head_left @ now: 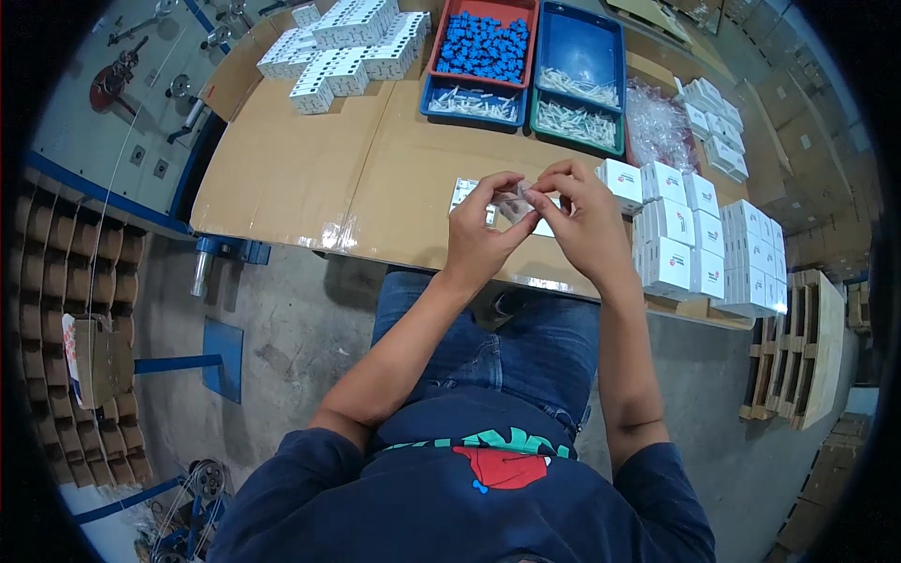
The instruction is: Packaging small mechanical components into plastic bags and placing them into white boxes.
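Note:
Above the near part of the cardboard-covered table, both hands meet at a small clear plastic bag [512,205]. My left hand [477,233] pinches it from the left between thumb and fingers. From the other side, my right hand [588,223] grips its upper edge with thumb and fingertips. Whether anything lies inside the bag cannot be made out. Behind and below the hands lies a white printed piece [462,190], like a small flat box, partly hidden by my left fingers.
Stacked white boxes [668,265] stand right of my right hand. Further back are a red tray of blue parts [532,42], a blue tray [579,47] and a green tray [601,150] with white pieces, and clear plastic bags [657,122]. White boxes [328,80] pile up at the far left.

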Available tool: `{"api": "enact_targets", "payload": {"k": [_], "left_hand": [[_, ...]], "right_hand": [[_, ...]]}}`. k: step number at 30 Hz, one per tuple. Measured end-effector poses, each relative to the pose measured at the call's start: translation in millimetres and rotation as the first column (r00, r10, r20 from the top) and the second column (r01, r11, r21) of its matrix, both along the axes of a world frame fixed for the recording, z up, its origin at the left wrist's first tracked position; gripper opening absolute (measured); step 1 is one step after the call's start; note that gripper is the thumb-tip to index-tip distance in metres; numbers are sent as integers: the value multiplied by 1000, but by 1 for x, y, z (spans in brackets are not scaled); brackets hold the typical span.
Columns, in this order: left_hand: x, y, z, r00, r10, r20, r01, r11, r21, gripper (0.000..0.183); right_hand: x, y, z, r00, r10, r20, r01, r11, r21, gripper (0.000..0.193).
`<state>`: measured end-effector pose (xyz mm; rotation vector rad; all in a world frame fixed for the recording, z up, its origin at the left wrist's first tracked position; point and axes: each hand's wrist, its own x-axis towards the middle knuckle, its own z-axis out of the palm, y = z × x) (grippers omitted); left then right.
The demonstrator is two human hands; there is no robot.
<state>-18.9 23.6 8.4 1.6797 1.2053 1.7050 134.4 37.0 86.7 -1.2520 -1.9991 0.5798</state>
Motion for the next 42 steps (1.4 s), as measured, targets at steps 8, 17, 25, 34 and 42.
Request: {"api": "enact_targets", "payload": {"k": [8, 17, 25, 34, 42], "left_hand": [[4, -7, 7, 983, -168, 78, 177, 975, -134, 47], [2, -6, 13, 732, -268, 626, 559, 762, -328, 29], [-2, -9, 18, 801, -259, 539, 460, 842, -280, 21], [-13, -19, 36, 845, -234, 480, 405, 867, -290, 23], [-9, -24, 62, 847, -187, 498, 309, 935, -174, 15]], "right_hand": [[24, -7, 12, 989, 140, 43, -131, 978, -160, 22], [54, 4, 12, 982, 183, -50, -189, 958, -214, 20], [51, 2, 25, 970, 237, -58, -243, 914, -326, 17], [33, -6, 20, 935, 168, -312, -243, 945, -220, 21], [21, -27, 12, 805, -42, -592, -130, 961, -245, 21]]}}
